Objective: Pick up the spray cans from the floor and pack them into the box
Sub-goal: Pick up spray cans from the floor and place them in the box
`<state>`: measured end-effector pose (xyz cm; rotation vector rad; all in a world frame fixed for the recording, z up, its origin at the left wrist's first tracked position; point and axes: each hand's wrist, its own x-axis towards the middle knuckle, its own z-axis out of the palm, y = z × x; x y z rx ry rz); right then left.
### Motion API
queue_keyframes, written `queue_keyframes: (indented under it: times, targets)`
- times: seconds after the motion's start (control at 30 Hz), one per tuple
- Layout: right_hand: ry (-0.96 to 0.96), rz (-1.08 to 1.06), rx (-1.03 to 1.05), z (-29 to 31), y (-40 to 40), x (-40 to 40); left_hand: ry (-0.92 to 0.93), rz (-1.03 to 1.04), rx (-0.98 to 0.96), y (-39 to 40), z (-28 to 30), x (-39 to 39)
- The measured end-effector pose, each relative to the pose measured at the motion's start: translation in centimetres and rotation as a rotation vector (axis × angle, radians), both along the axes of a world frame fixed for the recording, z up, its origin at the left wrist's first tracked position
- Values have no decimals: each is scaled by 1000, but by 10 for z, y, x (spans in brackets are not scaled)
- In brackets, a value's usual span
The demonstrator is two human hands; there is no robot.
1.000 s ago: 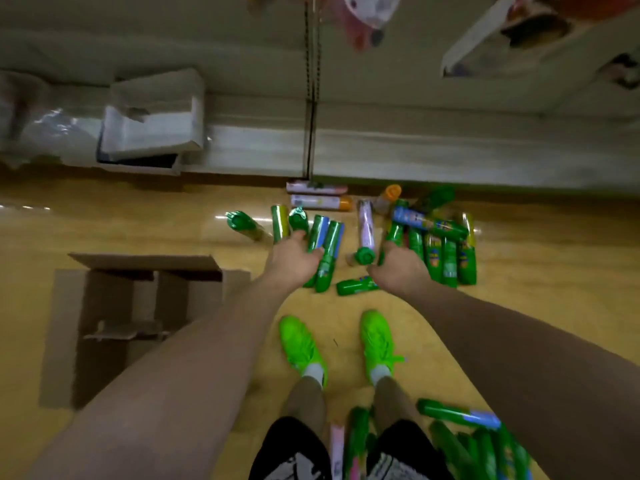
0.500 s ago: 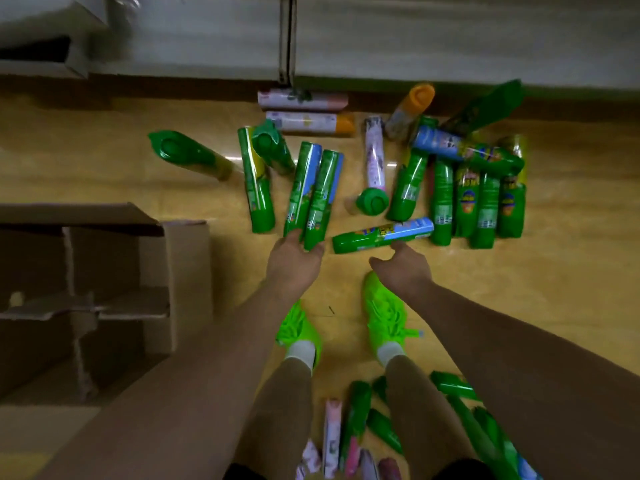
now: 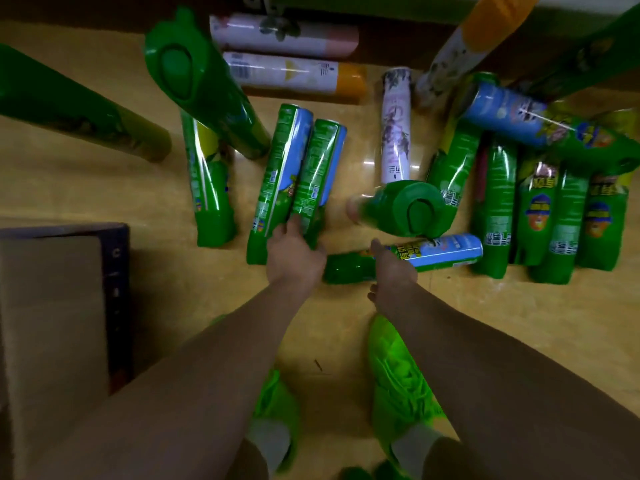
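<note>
many spray cans lie scattered on the yellow floor, most of them green. the cardboard box sits well off to the left of both hands, only its flap and a dark edge in view. two bare forearms reach down from the bottom of the picture, above a pair of bright green shoes.

to the far right of the right hand's fingers a row of green cans lies side by side, with a blue and green can lying across their far ends. beyond the fingers of both hands lie a white and purple can and, farther off, a pink can and a white can with an orange cap.

the left hand has its fingers curled onto the near end of a pair of green and blue cans lying touching each other; fingertips rest on the can bodies, though whether they grip one can or both i cannot tell. the right hand lies over the middle of a green can with a blue label lying crosswise, its green cap end between the two hands. its fingers are hidden behind the hand, so i cannot tell whether they clamp it. just beyond those fingers a green-capped can stands tilted.
</note>
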<state>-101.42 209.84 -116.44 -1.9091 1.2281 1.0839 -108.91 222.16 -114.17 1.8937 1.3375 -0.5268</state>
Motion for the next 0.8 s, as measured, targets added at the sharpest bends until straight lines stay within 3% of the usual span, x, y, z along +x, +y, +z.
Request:
queue_keyframes:
  times: [0.23, 0.37, 0.57, 0.8]
  targets:
    - [-36, -281, -136, -38, -17, -9, 144, -103, 217, -13, -36, 12]
    - [-53, -364, -81, -37, -17, -13, 172, -139, 229, -5, -46, 18]
    - [-86, -310, -81, -17, -27, -19, 159, -43, 147, -5, -27, 17]
    - [-48, -146, -76, 45, -44, -20, 170, 16, 58, -6, 40, 15]
